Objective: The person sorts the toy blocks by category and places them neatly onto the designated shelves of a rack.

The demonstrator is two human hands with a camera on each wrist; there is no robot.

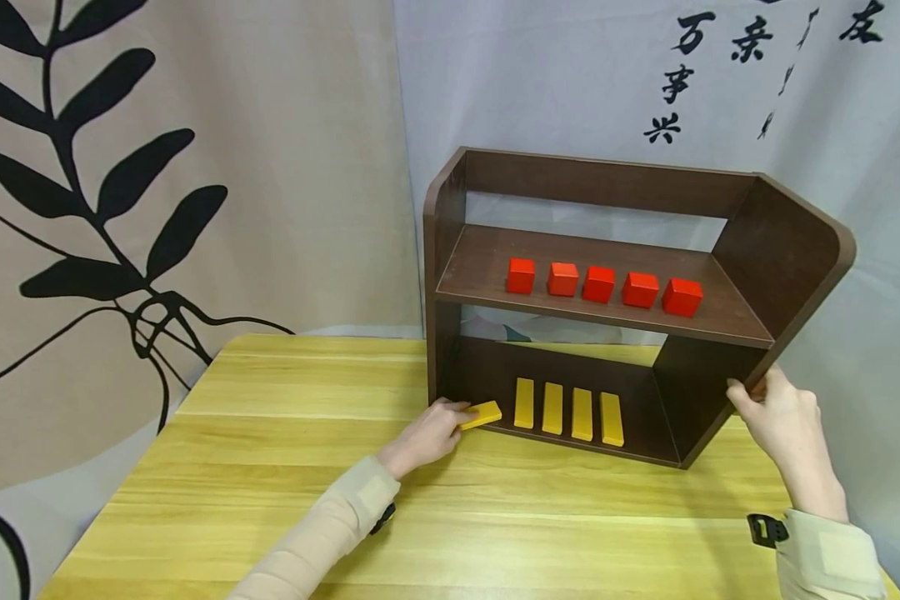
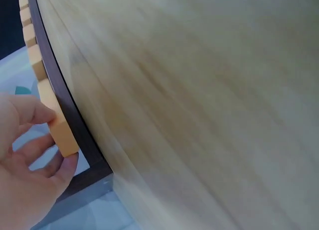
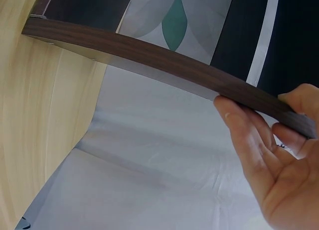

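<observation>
Wooden bench point(image 1: 285, 467) carries a brown shelf point(image 1: 787, 250); left hand point(image 1: 427, 433) pinches a yellow block point(image 1: 482, 414) (at its bottom edge), right hand point(image 1: 783, 425) grips the side panel.

Even, bright lighting is filling all views, shadows are lying soft beneath the shelf point(image 1: 607, 250), and the table point(image 2: 209, 100) is blurring in the left wrist view.

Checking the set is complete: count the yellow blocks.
5. Four yellow blocks lie side by side on the shelf's bottom board; the fifth is at its left front edge, held by the left hand. None seem hidden.
</observation>
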